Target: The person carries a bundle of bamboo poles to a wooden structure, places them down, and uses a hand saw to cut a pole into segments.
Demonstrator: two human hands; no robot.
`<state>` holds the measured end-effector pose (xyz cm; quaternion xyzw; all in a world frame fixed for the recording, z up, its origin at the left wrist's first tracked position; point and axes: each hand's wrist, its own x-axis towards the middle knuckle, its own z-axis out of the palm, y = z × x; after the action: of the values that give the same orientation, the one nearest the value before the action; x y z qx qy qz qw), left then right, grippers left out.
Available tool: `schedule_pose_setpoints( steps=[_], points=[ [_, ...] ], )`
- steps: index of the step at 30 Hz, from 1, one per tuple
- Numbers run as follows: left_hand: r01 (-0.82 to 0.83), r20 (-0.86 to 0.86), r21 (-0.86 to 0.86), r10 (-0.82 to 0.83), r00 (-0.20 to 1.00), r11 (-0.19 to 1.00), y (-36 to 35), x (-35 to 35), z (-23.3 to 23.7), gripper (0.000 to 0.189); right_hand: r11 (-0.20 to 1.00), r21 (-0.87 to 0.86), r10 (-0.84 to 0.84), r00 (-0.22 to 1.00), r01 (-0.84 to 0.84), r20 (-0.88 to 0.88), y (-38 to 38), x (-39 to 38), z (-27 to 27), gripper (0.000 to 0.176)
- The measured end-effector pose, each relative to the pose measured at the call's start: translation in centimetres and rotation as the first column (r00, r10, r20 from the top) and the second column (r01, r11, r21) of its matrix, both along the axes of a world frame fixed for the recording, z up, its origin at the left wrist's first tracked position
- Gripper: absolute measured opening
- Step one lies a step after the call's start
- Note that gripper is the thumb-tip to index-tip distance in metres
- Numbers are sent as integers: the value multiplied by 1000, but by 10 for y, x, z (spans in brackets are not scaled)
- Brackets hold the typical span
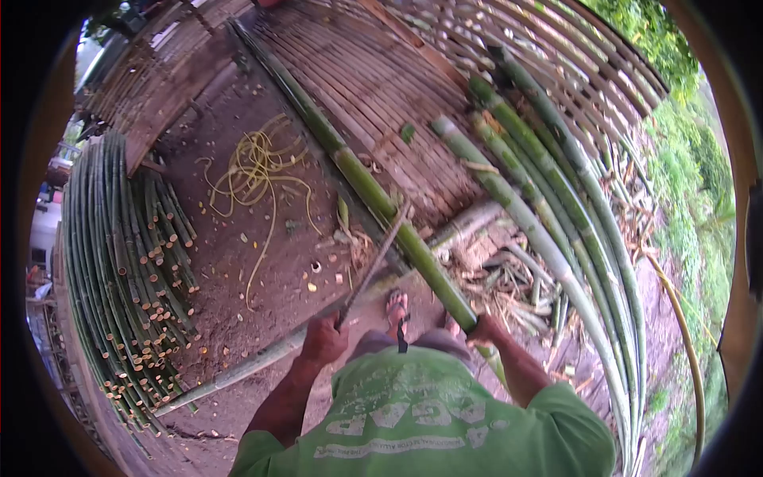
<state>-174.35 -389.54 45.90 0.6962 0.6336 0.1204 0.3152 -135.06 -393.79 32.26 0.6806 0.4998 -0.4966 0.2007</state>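
Observation:
My left hand is closed around the grip of a machete, a long narrow dark blade. Its far end reaches up and right and overlaps a thick green bamboo pole. That pole runs from the upper left down toward my body. Near its lower end my right hand is wrapped round it, and its tail passes beside my green shirt. Under the pole, by the blade, lies another pole or beam crossing the ground.
On the left lies a large stack of thin cut bamboo poles. Tangled yellow strips rest on the dirt. Several thick bamboo poles lean at the right over cut scraps. A slatted bamboo platform stands ahead.

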Motion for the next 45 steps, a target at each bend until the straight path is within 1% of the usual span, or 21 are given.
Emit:
schedule_pose_setpoints(
  steps=[1,2,3,5,9,11,14,17,19,23,26,29,30,33,34,35,37,38,40,42,45],
  points=[
    [-43,-27,-94,40,999,995,1,-1,-1,17,996,-80,30,999,-28,22,2,1,-5,54],
    [-30,-3,-91,29,1000,995,5,1,6,19,999,38,28,999,-30,41,-5,2,-13,53],
    [-43,26,-131,47,999,990,5,-4,2,21,999,22,37,997,-39,66,-2,-2,-6,52],
    [-42,82,-132,53,995,990,1,-11,-1,22,1000,7,-17,999,16,33,1,-2,1,52],
    [38,146,-149,-16,989,988,-8,-7,-1,22,998,-61,-30,997,34,74,9,-8,15,52],
    [91,168,-168,-63,984,982,-11,-4,-6,23,998,-42,-41,997,43,64,6,-6,9,53],
    [162,173,-162,-133,976,973,-10,-2,-23,23,999,31,-30,998,28,48,0,-4,3,53],
    [202,186,-103,-181,966,974,-7,-8,-51,21,999,15,-50,997,49,62,0,-4,6,51],
    [221,198,-98,-199,960,970,-3,-17,-67,20,999,21,-48,996,47,77,-5,-2,-3,44],
    [268,207,-87,-245,947,960,3,-28,-80,19,995,55,-88,993,84,72,-11,-1,-10,43],
    [246,219,-100,-220,951,964,7,-27,-93,19,991,61,-122,991,118,62,-4,0,-1,44],
    [211,346,-143,-151,926,967,19,-25,-119,19,987,45,-154,987,152,47,-3,3,-2,47],
    [188,326,-159,-128,937,969,19,-23,-117,20,986,42,-166,985,164,47,-3,5,-2,48],
    [176,408,-157,-98,908,972,1,-28,-118,20,992,39,-121,988,117,92,-7,-1,0,53],
    [185,405,-166,-104,909,969,-6,-31,-118,20,997,7,-78,993,77,94,-10,-4,4,56],
    [197,401,-172,-114,909,965,-11,-33,-116,20,996,17,-93,991,91,100,-16,-6,4,56],
    [228,391,-188,-140,910,955,-22,-33,-111,20,992,39,-126,985,122,115,-38,-4,6,56],
    [246,385,-198,-156,910,949,-29,-32,-107,20,991,41,-130,986,126,100,-56,2,-4,55],
    [299,339,-207,-219,915,931,-35,-12,-70,19,987,8,-158,981,158,108,-87,11,-6,56],
    [318,355,-266,-214,910,910,-53,-1,-65,19,984,-30,-170,979,174,111,-116,19,-5,59],
    [363,378,-357,-222,899,861,-72,7,-63,19,980,-27,-192,976,196,107,-157,33,-18,56]
  ],
)
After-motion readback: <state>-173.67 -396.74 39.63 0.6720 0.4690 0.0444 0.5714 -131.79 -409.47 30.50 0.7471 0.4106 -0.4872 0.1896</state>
